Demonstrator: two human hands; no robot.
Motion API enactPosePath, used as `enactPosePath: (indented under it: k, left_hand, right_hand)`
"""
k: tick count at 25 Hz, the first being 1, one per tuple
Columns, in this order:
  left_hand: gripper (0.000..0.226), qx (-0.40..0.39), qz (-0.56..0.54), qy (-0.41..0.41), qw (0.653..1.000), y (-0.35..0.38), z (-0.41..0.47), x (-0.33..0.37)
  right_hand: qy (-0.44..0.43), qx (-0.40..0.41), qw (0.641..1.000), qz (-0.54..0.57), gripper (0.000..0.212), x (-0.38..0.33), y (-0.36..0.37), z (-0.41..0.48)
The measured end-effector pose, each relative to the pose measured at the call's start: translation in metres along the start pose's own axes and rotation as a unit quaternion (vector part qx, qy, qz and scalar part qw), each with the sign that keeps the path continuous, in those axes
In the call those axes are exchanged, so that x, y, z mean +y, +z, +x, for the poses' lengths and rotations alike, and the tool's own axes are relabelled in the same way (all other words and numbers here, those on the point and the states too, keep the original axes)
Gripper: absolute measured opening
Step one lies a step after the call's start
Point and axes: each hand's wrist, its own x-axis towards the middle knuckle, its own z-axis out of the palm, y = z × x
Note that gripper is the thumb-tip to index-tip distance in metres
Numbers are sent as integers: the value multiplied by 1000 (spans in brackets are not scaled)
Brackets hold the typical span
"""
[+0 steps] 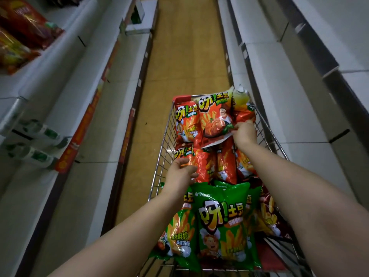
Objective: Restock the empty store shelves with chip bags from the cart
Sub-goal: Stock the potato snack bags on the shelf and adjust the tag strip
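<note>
The step in hand is the pick-up. The right hand pinches the lower corner of a red bag that lies just to its left, on top of the pile at the far end of the cart. The left hand is spread open and holds nothing, with more red bags just to its right; whether it touches them is unclear. Green bags lie nearer the person than both hands. The next move probably calls for lifting the pinched bag clear of the pile and carrying it to a bare shelf left of the left hand.
</note>
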Motion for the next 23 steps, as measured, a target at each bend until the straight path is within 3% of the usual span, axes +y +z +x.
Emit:
enactPosePath:
  k: [2, 5, 10, 12, 15, 18, 20, 23]
  left_hand:
    - [32, -6, 2, 2, 1000, -3, -4, -1]
    - [36, -18, -3, 11, 1000, -7, -13, 2]
    - [75, -52, -7, 75, 996, -15, -43, 23]
    - [78, -93, -52, 95, 990, -19, -57, 35]
    - [74, -151, -159, 87, 972, -20, -80, 50]
    - [70, -164, -176, 146, 960, -23, -106, 57]
    - [71, -168, -179, 180, 952, -29, -125, 63]
    - [68, -218, -171, 214, 937, -37, -159, 73]
  right_hand:
    - [-49, 24, 999, 7, 11, 1, -12, -13]
    - [-193, 29, 981, 6, 19, -15, -44, -47]
    - [-307, 74, 945, 86, 7, -35, -106, -121]
    - [-336, 74, 933, 101, 6, -35, -125, -157]
    - [-322, 44, 937, 126, 2, -36, -151, -207]
    - [-254, -43, 963, 77, 9, -45, -185, -246]
    - [-215, -52, 974, 55, 27, -56, -213, -273]
    - [-153, -27, 981, 119, 68, -77, -244, -308]
